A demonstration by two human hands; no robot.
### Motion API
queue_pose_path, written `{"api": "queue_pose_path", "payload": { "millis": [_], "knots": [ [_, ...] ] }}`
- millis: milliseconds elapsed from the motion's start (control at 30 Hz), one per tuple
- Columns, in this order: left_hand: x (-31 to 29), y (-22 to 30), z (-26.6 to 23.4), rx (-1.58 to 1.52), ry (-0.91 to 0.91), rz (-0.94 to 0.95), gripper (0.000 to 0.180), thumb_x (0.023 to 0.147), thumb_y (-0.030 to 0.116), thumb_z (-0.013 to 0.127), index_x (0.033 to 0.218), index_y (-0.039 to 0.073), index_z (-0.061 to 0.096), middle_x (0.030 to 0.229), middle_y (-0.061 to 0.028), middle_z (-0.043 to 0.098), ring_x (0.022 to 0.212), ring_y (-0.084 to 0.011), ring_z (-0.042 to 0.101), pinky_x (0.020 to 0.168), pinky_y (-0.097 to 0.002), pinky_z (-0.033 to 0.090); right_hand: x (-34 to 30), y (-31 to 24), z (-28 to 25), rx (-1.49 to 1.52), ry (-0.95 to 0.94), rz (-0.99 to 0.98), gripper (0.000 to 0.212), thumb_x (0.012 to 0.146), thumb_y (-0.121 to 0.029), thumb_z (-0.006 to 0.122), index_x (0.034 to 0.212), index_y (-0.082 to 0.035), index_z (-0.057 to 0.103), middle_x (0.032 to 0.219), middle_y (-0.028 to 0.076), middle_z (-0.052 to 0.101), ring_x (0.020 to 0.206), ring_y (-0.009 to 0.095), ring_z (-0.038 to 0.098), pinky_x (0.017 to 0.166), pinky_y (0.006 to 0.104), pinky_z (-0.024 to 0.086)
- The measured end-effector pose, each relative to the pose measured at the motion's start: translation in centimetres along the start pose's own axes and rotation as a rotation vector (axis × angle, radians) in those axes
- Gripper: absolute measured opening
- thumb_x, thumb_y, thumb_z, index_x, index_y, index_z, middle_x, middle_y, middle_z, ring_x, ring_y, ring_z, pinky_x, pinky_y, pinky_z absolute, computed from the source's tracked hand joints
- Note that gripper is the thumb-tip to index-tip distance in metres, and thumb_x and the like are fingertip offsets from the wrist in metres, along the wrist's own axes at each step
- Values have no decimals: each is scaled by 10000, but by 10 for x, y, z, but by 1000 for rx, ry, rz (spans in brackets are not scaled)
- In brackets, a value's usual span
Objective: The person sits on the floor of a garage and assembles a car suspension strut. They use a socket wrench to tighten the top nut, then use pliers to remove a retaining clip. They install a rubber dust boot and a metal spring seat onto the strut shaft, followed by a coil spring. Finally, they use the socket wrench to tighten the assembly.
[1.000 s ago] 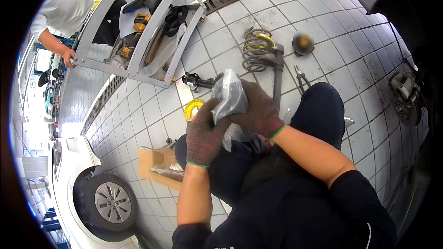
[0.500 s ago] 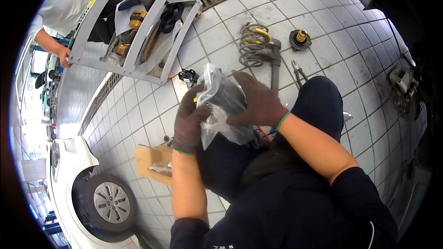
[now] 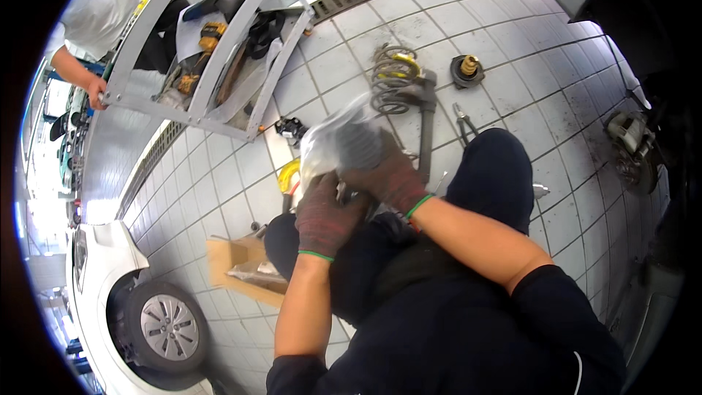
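A clear plastic bag (image 3: 322,145) with a dark ribbed part (image 3: 360,145) in it is held over my lap. My left hand (image 3: 327,212), in a dark knitted work glove with a green cuff, is closed on the bag's lower edge. From the right, my right hand (image 3: 387,179), gloved the same way, grips the bag around the ribbed part; its fingertips are partly hidden. A yellow object (image 3: 289,175) shows just left of the bag. Beyond my hands, a strut (image 3: 427,113) lies on the tiles beside a coil spring (image 3: 393,88).
Pliers (image 3: 463,123) and a round mount with a tan bump stop (image 3: 468,69) lie right of the strut. An open cardboard box (image 3: 238,260) is at left, near a white car's wheel (image 3: 170,328). Another person's hand (image 3: 96,93) touches a grey tool cart (image 3: 194,106).
Both hands have come together at the bag's lower end, my left hand moving down and right. The bag now stretches up and away, and the yellow object beside it shows more.
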State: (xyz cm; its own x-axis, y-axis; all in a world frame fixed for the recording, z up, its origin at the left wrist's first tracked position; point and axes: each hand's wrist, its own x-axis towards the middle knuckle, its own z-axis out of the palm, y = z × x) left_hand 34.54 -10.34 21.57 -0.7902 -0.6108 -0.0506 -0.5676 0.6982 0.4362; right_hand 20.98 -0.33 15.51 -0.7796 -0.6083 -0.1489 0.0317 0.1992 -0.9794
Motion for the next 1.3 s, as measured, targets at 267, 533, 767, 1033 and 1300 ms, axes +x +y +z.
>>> {"api": "queue_pose_path", "payload": {
  "millis": [267, 533, 767, 1033, 1300],
  "knots": [
    [2, -37, 6, -262, -197, -74, 411, 864, 375, 879, 942, -15, 774, 937, -261, 761, 920, -446, 760, 832, -505, 592, -7, -8, -14, -75, -271, 167, 1389, 580, -560, 1020, 1717, -30, 422, 1566, 274, 654, 1436, 403, 666, 1219, 465, 531],
    [9, -41, 30, -113, -32, -101, 315, 880, 296, 829, 965, -5, 792, 954, -244, 775, 930, -397, 781, 797, -498, 593, 2, 26, -2, -148, -251, 161, 1064, 700, -485, 953, 1581, -35, 564, 1401, 278, 753, 1337, 433, 719, 1144, 483, 572],
    [44, -54, 50, 300, 79, -225, 273, 973, 276, 742, 1125, 63, 822, 1155, -210, 801, 1092, -458, 776, 913, -560, 630, 0, 20, -2, -344, -204, 157, 850, 789, -403, 905, 1479, -12, 599, 1314, 305, 768, 1269, 465, 737, 1108, 501, 583],
    [90, -84, 11, 171, 149, -329, 263, 937, 194, 714, 1152, 53, 765, 1200, -247, 807, 1166, -463, 765, 977, -548, 608, 14, 12, -13, -291, -142, 172, 929, 786, -437, 916, 1520, 18, 574, 1327, 327, 763, 1273, 478, 738, 1118, 503, 578],
    [61, -40, 1, -120, -90, -187, 450, 988, 274, 683, 1341, 3, 752, 1262, -297, 794, 1199, -469, 762, 1063, -505, 598, 4, -6, -42, -540, -146, -675, 734, 846, -456, 907, 1431, -73, 682, 1281, 174, 774, 1211, 393, 747, 1076, 510, 578]
  ]
}}
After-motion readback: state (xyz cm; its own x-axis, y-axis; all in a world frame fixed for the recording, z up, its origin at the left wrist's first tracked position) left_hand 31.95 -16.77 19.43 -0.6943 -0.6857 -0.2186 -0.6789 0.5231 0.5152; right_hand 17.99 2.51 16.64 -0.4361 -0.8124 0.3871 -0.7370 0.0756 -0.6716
